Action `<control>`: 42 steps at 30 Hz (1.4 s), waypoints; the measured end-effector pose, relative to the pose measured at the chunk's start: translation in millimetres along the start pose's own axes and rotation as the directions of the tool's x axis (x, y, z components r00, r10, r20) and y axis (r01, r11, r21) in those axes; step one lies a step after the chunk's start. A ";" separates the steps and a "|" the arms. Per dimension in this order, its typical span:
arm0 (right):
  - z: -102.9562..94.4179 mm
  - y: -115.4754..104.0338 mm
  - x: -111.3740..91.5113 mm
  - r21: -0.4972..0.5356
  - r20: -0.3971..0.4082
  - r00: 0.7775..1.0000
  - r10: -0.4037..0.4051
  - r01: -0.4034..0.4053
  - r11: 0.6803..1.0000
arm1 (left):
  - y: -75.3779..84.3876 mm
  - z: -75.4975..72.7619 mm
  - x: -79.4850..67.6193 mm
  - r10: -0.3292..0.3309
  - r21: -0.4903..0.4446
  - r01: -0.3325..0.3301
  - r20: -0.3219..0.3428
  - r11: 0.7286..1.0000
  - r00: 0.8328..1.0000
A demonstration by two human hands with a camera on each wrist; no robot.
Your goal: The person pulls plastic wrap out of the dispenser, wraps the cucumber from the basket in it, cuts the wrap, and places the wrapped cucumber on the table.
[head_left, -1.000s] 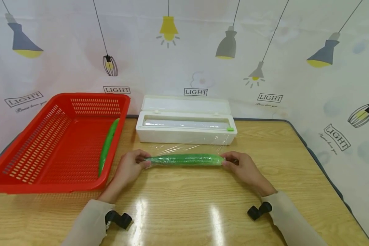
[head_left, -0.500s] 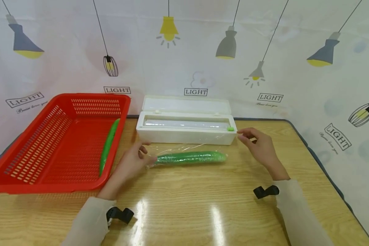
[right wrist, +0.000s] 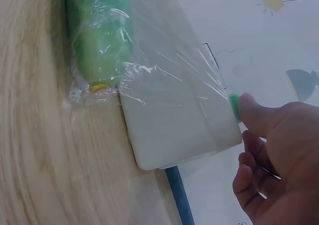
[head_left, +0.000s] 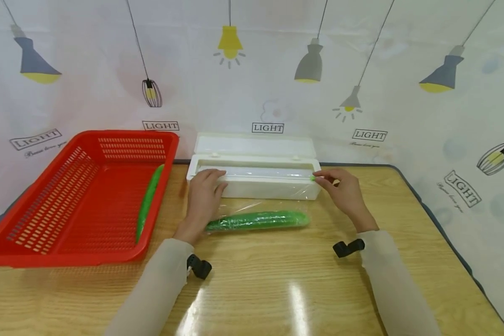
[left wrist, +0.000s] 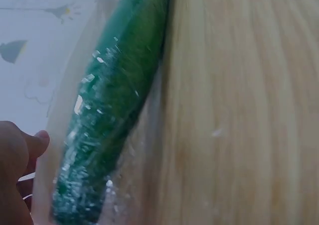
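Observation:
A cucumber (head_left: pixel 258 220) in clear cling film lies on the table, the film running back to a white cling film box (head_left: pixel 269 189) that stands with its lid up. My left hand (head_left: pixel 203 193) rests on the box's front left edge, fingers over the top and thumb in front. In the left wrist view the wrapped cucumber (left wrist: pixel 112 105) lies beside that hand. At the box's right end my right hand (head_left: pixel 340 189) pinches the small green slide cutter (right wrist: pixel 234 107) between thumb and forefinger, its other fingers loosely curled. The film roll (head_left: pixel 256 172) shows inside the box.
A red plastic basket (head_left: pixel 96 259) stands on the left of the wooden table (head_left: pixel 269 270), with an unwrapped cucumber (head_left: pixel 149 203) along its right side. Behind the table hangs a white backdrop (head_left: pixel 269 93) printed with lamps.
Both hands have let go of the wrapped cucumber, which now lies on the table. The right hand has moved back to the green slide cutter, the left to the box's left end.

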State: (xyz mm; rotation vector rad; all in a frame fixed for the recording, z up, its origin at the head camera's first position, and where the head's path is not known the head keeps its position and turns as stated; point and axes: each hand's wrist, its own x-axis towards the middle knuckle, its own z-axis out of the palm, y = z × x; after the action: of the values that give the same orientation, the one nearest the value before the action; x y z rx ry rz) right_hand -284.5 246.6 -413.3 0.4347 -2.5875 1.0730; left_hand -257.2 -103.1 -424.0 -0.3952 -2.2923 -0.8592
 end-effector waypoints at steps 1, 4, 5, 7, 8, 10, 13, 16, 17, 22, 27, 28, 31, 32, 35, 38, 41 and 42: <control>0.4 0.0 0.6 -0.011 0.003 1.000 -0.007 0.007 1.000 | -2.2 1.1 0.1 -0.010 0.017 0.010 0.002 1.000 1.000; -0.4 1.1 4.3 -0.068 0.017 0.997 -0.080 0.081 0.994 | -4.9 3.6 1.6 -0.038 0.064 0.038 -0.015 0.997 0.999; -1.1 2.3 6.0 -0.095 0.019 0.993 -0.114 0.116 0.989 | -4.9 4.0 2.5 -0.044 0.079 0.047 -0.028 0.996 0.999; -4.1 5.5 8.8 -0.157 -0.004 0.980 -0.198 0.195 0.968 | -3.9 4.3 5.1 -0.072 0.115 0.075 -0.031 0.991 0.997; -5.8 7.6 9.8 -0.181 -0.018 0.973 -0.230 0.223 0.958 | -3.2 4.0 6.4 -0.084 0.127 0.087 -0.028 0.988 0.996; -8.1 11.2 10.3 -0.207 -0.039 0.965 -0.260 0.247 0.947 | -3.0 3.4 8.7 -0.106 0.138 0.108 -0.019 0.985 0.994; -11.4 16.2 6.2 -0.215 -0.084 0.968 -0.236 0.213 0.953 | -4.3 2.5 9.5 -0.137 0.121 0.134 0.014 0.984 0.991; -18.2 20.4 -10.0 -0.194 -0.141 0.979 -0.144 0.116 0.974 | -4.7 1.3 2.6 -0.138 0.063 0.135 0.049 0.989 0.989; -20.3 21.2 -18.3 -0.180 -0.149 0.983 -0.110 0.083 0.980 | -4.4 -0.1 -2.3 -0.132 0.035 0.131 0.055 0.991 0.990; -19.3 10.1 -58.0 -0.024 0.043 0.999 -0.009 0.010 1.000 | 6.7 -20.9 -31.4 -0.118 -0.061 0.121 0.039 0.991 0.992; 0.9 -3.4 -71.1 0.117 0.247 0.969 -0.033 0.005 0.993 | 17.9 -50.8 -58.2 -0.227 0.018 0.228 0.191 0.974 0.955; 3.9 -4.9 -71.2 0.132 0.261 0.965 -0.034 -0.001 0.991 | 17.9 -54.8 -62.3 -0.257 0.036 0.255 0.231 0.966 0.939; 8.9 -7.1 -72.3 0.168 0.284 0.959 -0.015 -0.034 0.985 | 15.7 -61.7 -71.7 -0.322 0.037 0.328 0.322 0.944 0.890; 10.2 -7.1 -73.1 0.175 0.287 0.958 -0.006 -0.046 0.984 | 14.2 -62.5 -73.8 -0.328 0.023 0.341 0.339 0.940 0.882; 14.9 -5.7 -75.4 0.181 0.290 0.957 0.008 -0.063 0.981 | 7.7 -62.6 -78.0 -0.312 -0.028 0.345 0.362 0.938 0.879; 21.5 -3.1 -76.8 0.182 0.282 0.959 0.011 -0.064 0.981 | -0.1 -60.8 -80.3 -0.288 -0.070 0.331 0.346 0.941 0.893; 26.6 -2.5 -77.0 0.188 0.270 0.962 0.045 -0.098 0.977 | -7.5 -58.1 -81.6 -0.272 -0.135 0.328 0.322 0.935 0.907; 27.6 -2.7 -76.9 0.189 0.266 0.962 0.059 -0.112 0.976 | -9.7 -57.1 -81.8 -0.266 -0.157 0.326 0.315 0.932 0.911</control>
State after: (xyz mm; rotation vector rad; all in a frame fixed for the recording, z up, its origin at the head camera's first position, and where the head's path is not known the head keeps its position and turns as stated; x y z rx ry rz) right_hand -218.1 237.1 -460.1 0.5480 -2.7542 1.4039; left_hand -174.1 -152.7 -450.4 -0.2764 -2.5855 -1.2736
